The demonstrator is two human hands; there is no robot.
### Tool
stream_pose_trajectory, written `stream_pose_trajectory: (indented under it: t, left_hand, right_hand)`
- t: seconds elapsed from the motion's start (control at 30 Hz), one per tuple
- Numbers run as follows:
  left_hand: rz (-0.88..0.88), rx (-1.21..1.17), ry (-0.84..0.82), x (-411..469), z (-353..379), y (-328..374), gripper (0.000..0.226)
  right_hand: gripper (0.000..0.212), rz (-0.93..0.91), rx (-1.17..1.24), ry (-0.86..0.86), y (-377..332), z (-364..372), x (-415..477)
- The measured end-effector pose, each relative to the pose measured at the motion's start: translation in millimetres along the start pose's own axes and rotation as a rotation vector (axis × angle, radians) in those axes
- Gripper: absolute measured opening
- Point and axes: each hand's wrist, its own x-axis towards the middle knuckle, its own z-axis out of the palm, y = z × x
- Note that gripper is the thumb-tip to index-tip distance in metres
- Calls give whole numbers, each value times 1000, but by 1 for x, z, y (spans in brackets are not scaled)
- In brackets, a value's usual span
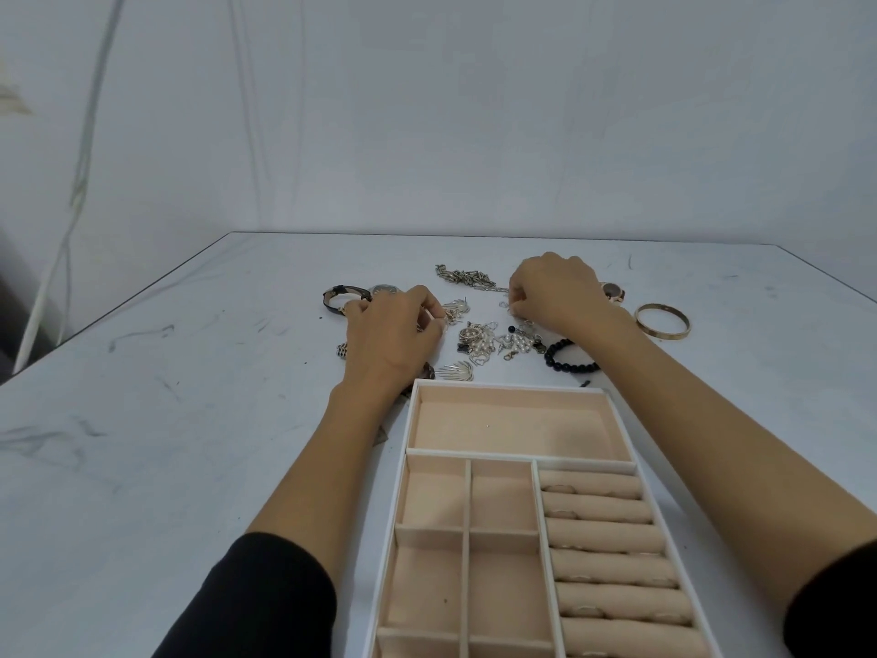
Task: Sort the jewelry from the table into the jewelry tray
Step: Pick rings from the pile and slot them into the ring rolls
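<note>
Loose jewelry lies on the white table beyond the jewelry tray (517, 386), which has a white rim and pink lining. My left hand (394, 334) pinches a silver fan earring (456, 308) at its fingertips. To the right, my right hand (555, 292) pinches a small silver piece (504, 305) just above the pile of pearls and charms (493, 341). A second fan earring (455, 370) lies by the tray's far edge. Several rings sit in the ring rolls (593, 486) on the tray's right side. The tray's other compartments hold nothing.
A silver chain (467, 277) lies farthest back. A black-strap watch (346, 296) sits to the left, and a gold bangle (662, 321) and a rose-gold watch (613, 292) to the right. A black bead bracelet (567, 358) lies under my right wrist. A wall stands behind the table.
</note>
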Motion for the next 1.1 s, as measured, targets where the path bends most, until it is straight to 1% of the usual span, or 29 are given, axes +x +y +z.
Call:
stream_pose_trajectory:
  t: [0.2, 0.3, 0.37, 0.43, 0.53, 0.63, 0.7, 0.8, 1.1]
  left_hand:
    - [2, -1, -6, 0, 0, -1, 7]
    - [-2, -10, -10, 1, -1, -1, 8]
    - [-1, -9, -12, 0, -1, 0, 8]
    - [1, -7, -11, 0, 0, 0, 8]
    - [2, 1, -10, 0, 0, 0, 8]
    - [2, 6, -17, 0, 0, 0, 8]
    - [-1, 6, -21, 0, 0, 1, 8]
    - [-3, 7, -24, 0, -1, 1, 7]
    - [6, 8, -28, 1, -1, 2, 7]
  right_hand:
    - [20, -21, 63, -1, -1, -3, -1]
    - [23, -18, 137, -69, 4, -7, 0]
    - [18, -26, 168, -122, 8, -9, 0]
    - [15, -25, 176, -139, 10, -9, 0]
    - [14, -23, 163, -102, 9, -7, -1]
    - [13, -41, 96, -89, 9, -8, -1]
    - [17, -71, 51, -98, 9, -8, -1]
    - [24, -117, 53, -129, 7, -10, -1]
    - [18, -150, 39, -193, 13, -6, 4]
